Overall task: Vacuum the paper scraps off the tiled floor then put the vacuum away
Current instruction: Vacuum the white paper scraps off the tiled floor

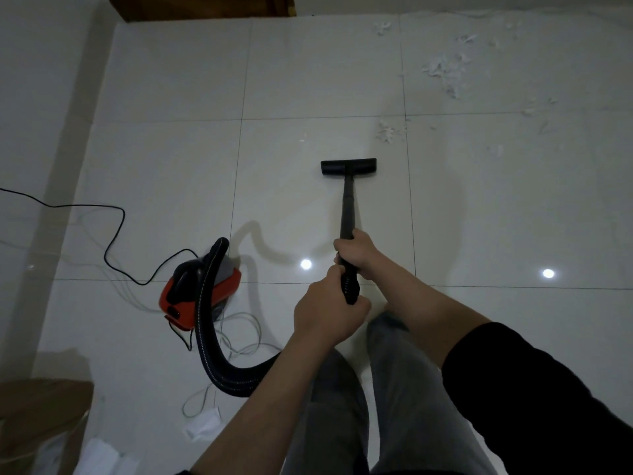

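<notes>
Glossy white tiled floor (154,80); 2 light glints (306,264)

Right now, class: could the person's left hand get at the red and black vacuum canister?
Probably not yet: the left hand grips the black wand; the red and black vacuum canister sits apart, unobstructed.

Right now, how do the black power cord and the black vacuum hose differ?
The power cord is thin and smooth; the vacuum hose is thick and ribbed. The power cord lies on the tiled floor, trailing off the left edge; the vacuum hose arcs up from the red vacuum body and loops round towards the wand that both hands grip. Both are black and join the vacuum body.
</notes>
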A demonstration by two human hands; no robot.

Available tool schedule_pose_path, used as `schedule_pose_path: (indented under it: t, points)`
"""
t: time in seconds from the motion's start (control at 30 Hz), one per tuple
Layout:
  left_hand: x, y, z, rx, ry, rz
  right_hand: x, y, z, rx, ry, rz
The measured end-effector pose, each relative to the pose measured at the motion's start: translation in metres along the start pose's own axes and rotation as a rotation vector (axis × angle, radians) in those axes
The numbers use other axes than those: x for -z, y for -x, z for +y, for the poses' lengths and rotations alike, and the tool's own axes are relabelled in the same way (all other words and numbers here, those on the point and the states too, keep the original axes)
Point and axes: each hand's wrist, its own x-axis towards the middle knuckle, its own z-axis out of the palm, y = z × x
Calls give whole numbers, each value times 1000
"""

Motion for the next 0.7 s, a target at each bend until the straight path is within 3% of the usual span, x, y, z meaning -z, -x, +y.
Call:
schedule_pose_path:
  t: [0.7]
  points:
    - [-67,-69,138,14,4,-67,160,-46,-25,-51,-37,-3]
